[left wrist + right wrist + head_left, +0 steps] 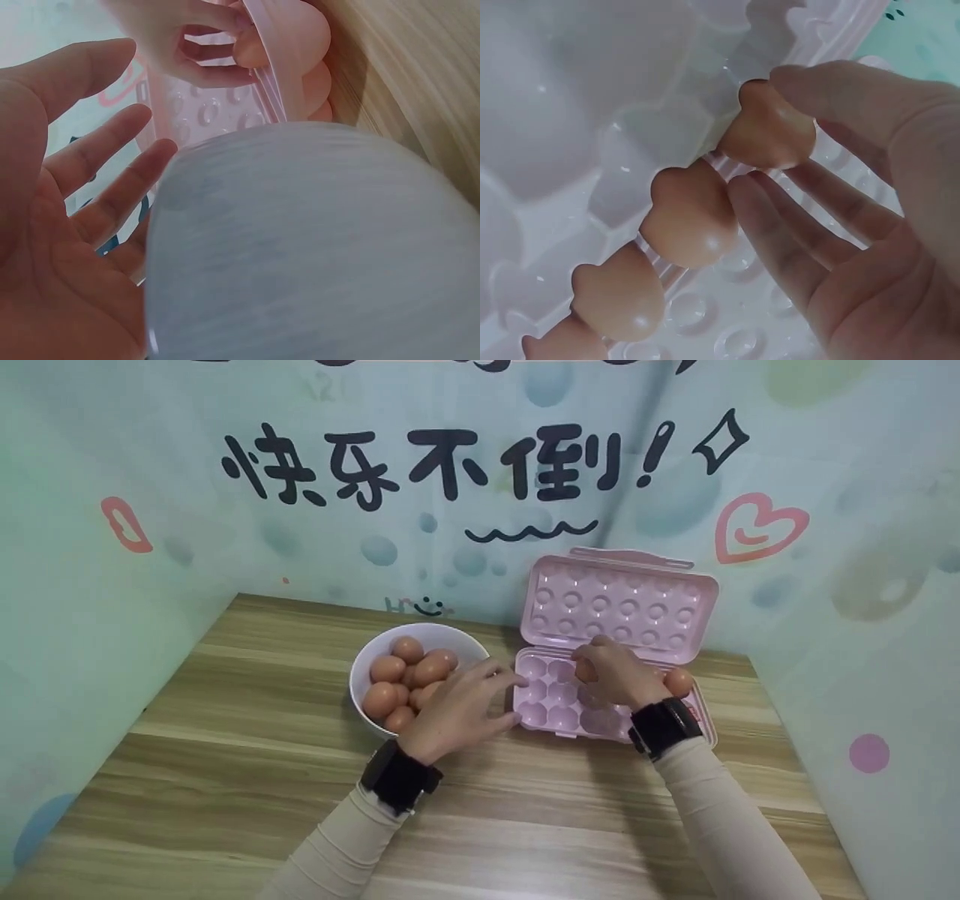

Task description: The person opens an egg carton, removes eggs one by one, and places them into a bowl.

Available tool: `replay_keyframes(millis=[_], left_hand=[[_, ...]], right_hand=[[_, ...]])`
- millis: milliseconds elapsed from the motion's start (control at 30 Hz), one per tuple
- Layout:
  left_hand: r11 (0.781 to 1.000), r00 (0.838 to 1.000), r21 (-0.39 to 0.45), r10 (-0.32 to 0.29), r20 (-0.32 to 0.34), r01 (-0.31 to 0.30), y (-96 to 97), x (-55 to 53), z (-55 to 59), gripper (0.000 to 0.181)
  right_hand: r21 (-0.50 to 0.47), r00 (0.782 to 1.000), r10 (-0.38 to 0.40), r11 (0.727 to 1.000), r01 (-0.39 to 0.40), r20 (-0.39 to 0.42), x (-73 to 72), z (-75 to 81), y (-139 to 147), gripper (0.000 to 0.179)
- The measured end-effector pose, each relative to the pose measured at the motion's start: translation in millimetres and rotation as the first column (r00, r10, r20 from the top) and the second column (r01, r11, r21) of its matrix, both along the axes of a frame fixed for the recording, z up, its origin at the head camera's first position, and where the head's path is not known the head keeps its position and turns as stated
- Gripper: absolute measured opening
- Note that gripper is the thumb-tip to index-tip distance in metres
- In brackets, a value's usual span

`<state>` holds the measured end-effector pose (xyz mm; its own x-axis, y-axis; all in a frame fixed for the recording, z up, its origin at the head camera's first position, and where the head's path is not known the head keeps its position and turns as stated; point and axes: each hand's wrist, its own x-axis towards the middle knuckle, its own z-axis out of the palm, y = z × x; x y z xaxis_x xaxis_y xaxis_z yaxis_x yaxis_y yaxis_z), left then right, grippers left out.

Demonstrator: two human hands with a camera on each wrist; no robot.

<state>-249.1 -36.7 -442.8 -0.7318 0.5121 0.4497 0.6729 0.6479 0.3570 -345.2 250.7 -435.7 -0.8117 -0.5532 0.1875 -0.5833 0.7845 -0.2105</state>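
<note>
My right hand (622, 673) reaches over the pink egg carton (533, 691), which lies with its lid raised. It pinches a brown egg (771, 129) between thumb and fingers at a cup in the back row. Beside that egg, several more brown eggs (693, 219) sit in a line along the same row, as the right wrist view shows. My left hand (459, 711) hovers by the right rim of a white bowl (358, 667), fingers spread and loosely bent with nothing in them. Several brown eggs (387, 669) are heaped in the bowl, partly hidden by this hand.
The carton's dimpled lid (619, 600) leans back toward a printed backdrop (315, 555). Bowl and carton stand side by side on a wood-grain table (247, 780). Patterned side walls (862, 675) border the table.
</note>
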Motion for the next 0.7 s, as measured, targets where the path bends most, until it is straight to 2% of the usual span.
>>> replay_keyframes(millis=[200, 300, 533, 700], left_hand=[[1.000, 1.000, -0.011, 0.003, -0.007, -0.003, -0.4, -0.5, 0.0, 0.047], [1.000, 1.000, -0.011, 0.003, -0.004, -0.003, 0.7, -0.5, 1.6, 0.046], [1.000, 1.000, -0.005, -0.011, -0.013, 0.011, 1.7, 0.0, 2.8, 0.043], [1.000, 1.000, 0.010, -0.015, 0.001, 0.015, 1.4, 0.6, 2.1, 0.045]], right_hand=[[-0.004, 0.998, -0.044, 0.999, 0.044, 0.040, -3.0, -1.7, -4.4, 0.034], [0.003, 0.999, -0.045, 0.999, 0.045, 0.026, -4.4, -2.8, -3.4, 0.035], [-0.023, 0.999, -0.007, 1.000, 0.007, -0.034, -6.7, -6.2, -0.5, 0.022], [-0.032, 0.999, 0.011, 0.999, -0.012, -0.053, -8.6, -8.0, -2.0, 0.022]])
